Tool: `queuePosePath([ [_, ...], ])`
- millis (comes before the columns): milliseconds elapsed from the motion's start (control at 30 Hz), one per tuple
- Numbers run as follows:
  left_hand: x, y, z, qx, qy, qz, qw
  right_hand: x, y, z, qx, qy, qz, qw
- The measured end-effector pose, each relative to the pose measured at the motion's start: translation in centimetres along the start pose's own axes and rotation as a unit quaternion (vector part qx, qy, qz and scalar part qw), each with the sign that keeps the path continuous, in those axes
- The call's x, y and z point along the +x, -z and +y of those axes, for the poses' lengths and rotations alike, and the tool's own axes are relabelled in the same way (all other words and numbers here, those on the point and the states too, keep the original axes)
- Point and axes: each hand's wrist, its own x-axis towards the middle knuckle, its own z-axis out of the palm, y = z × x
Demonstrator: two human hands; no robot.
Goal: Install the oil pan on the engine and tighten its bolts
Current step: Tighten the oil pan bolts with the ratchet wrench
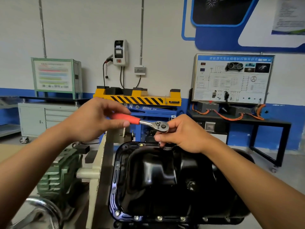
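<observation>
The oil pan [165, 179] lies open side down in front of the person, already seated, with the engine almost wholly hidden under it. A row of bolts [159, 218] stands in its near flange. It looks like stamped steel: stiff, fairly heavy, and glossy enough to be slippery. Any lifting or nudging would best be done at the flat flange, not the smooth domed sump.

The ratchet [148, 122] is rigid metal. Its red grip is the place to pull, and its head is the place to steady it.

The left hand [97, 119] holds the red grip, fingers and thumb curled round it. The right hand [183, 134] is closed round the ratchet head, its lower fingers pinching the socket [160, 143] at the pan's far rim. Whether the socket sits on a bolt there cannot be told.
</observation>
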Motion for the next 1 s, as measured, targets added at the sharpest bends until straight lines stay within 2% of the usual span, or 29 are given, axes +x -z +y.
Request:
queuePosePath([
  [133, -1.9, -1.6, 0.4, 0.015, -0.013, 0.052, 0.998, 0.0, 0.1, 0.3, 0.021, -0.01, 0.007, 1.0],
  [300, -6.8, -6.3, 2.6, -0.081, 0.017, -0.081, 0.993, 0.1, -0.1, 0.1, 0.032, 0.004, -0.002, 0.999],
  [433, -6.8, -9.2, 4.5, -0.002, 0.004, -0.072, 0.997, 0.1, -0.3, 0.2, 0.043, 0.006, 0.022, 0.999],
  [533, -5.6, -8.5, 4.9, 0.041, 0.005, -0.108, 0.993, 0.2, -0.2, 0.6, 0.035, 0.001, 0.032, 0.999],
  [667, -3.7, -4.3, 3.0, -0.047, 0.048, -0.185, 0.98, 0.0, -0.2, 0.3, 0.019, 0.0, 0.017, 1.0],
  [733, -2.9, -1.6, 1.7, -0.065, 0.074, -0.147, 0.984, 0.0, -0.2, 0.4, 0.015, -0.008, 0.018, 1.0],
  [867, -1.1, 1.0, 0.3, -0.098, 0.071, 0.0, 0.993, 0.0, -0.2, 0.4, 0.018, -0.016, 0.013, 1.0],
  [1000, -1.9, 0.1, 0.3, -0.089, 0.042, 0.036, 0.995, 0.0, -0.1, 0.5, 0.025, -0.028, 0.017, 0.999],
])
